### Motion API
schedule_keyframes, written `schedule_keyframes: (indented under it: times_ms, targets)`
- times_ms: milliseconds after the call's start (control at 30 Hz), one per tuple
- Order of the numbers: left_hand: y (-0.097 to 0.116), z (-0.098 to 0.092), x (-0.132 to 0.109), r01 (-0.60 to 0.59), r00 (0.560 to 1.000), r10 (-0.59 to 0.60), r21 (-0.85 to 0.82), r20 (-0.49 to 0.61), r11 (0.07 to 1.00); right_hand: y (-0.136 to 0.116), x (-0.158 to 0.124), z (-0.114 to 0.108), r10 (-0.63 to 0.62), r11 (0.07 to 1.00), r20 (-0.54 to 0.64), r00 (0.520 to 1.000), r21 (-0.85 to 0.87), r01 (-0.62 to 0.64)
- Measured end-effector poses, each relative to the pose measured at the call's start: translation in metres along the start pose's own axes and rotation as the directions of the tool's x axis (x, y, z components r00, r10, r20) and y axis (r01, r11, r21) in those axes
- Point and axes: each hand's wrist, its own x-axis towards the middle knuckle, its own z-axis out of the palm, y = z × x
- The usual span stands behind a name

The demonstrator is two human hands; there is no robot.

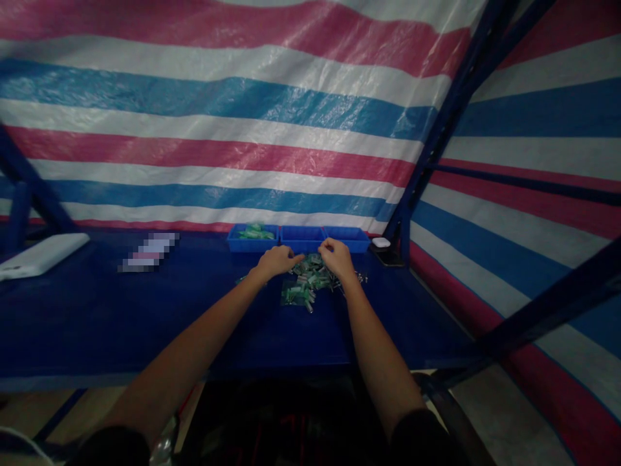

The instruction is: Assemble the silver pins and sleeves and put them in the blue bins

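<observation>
Lying in a loose heap on the blue table (145, 317), the pile of small green and silvery parts (306, 288) sits a little right of the table's middle, close to its far edge, with a few pieces strewn out to either side. Both hands are at the far end of this pile. The left hand (276, 261) is curled knuckles-up with its fingertips turned in toward the heap, and the right hand (337, 257) is bunched the same way just beside it, the two nearly meeting over the parts. The fingers of each are bent close, but the view is too small and dim to tell whether either has hold of a piece or only rests on the heap. Just behind the hands three shallow blue bins stand in a row against the back. The left bin (252, 246) holds some pale green pieces, while the contents of the middle bin (301, 245) and the right bin (350, 246) cannot be made out. A small white object (381, 243) lies just right of the bins, above a dark flat one (389, 258). Far to the left a white slab-shaped device (43, 254) lies on the table. A red, white and blue striped tarp (218, 129) hangs behind, crossed by a dark blue frame post (436, 136).
</observation>
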Motion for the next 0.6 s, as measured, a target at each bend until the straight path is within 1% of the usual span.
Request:
schedule_keyframes:
  times_ms: [67, 100, 167, 200, 267, 333, 367, 433, 500, 533, 600]
  targets:
    - [-0.007, 0.006, 0.007, 0.056, 0.996, -0.044, -0.158, 0.080, 0.986, -0.007, -0.001, 0.006, -0.014, 0.993, -0.039, 0.999, 0.115, 0.018]
    - [-0.011, 0.009, 0.009, 0.073, 0.994, -0.053, -0.226, 0.091, 0.971, -0.009, -0.001, 0.009, -0.026, 0.987, -0.046, 0.999, 0.158, 0.033]
    - [-0.018, 0.013, 0.007, 0.098, 0.995, -0.082, -0.317, 0.065, 0.943, -0.013, -0.002, 0.013, -0.065, 0.976, -0.047, 0.997, 0.206, 0.073]
    - [-0.019, 0.014, 0.005, 0.104, 0.995, -0.096, -0.327, 0.043, 0.939, -0.013, -0.002, 0.014, -0.080, 0.973, -0.051, 0.996, 0.215, 0.089]
    - [-0.017, 0.015, -0.003, 0.102, 0.995, -0.102, -0.274, 0.015, 0.956, -0.013, -0.002, 0.016, -0.089, 0.976, -0.049, 0.995, 0.194, 0.097]
    - [-0.011, 0.015, -0.010, 0.074, 0.997, -0.072, -0.158, 0.019, 0.985, -0.010, -0.004, 0.017, -0.076, 0.992, -0.016, 0.997, 0.099, 0.077]
    - [-0.008, 0.016, -0.012, 0.055, 0.998, -0.053, -0.105, 0.018, 0.993, -0.009, -0.005, 0.018, -0.062, 0.998, 0.027, 0.998, 0.030, 0.061]
    - [-0.003, 0.017, -0.015, 0.029, 1.000, -0.030, -0.046, -0.009, 0.998, -0.005, -0.007, 0.021, -0.033, 0.994, 0.156, 0.987, -0.098, 0.049]
    - [-0.001, 0.016, -0.014, 0.024, 0.999, -0.027, -0.057, -0.042, 0.998, -0.004, -0.010, 0.024, -0.028, 0.985, 0.248, 0.968, -0.156, 0.069]
    - [-0.001, 0.014, -0.013, 0.023, 0.998, -0.028, -0.082, -0.059, 0.996, -0.004, -0.010, 0.025, -0.034, 0.984, 0.250, 0.968, -0.160, 0.075]
    - [0.000, 0.008, -0.012, 0.007, 0.992, -0.027, -0.163, -0.120, 0.987, -0.008, -0.010, 0.026, -0.035, 0.990, 0.179, 0.983, -0.126, 0.058]
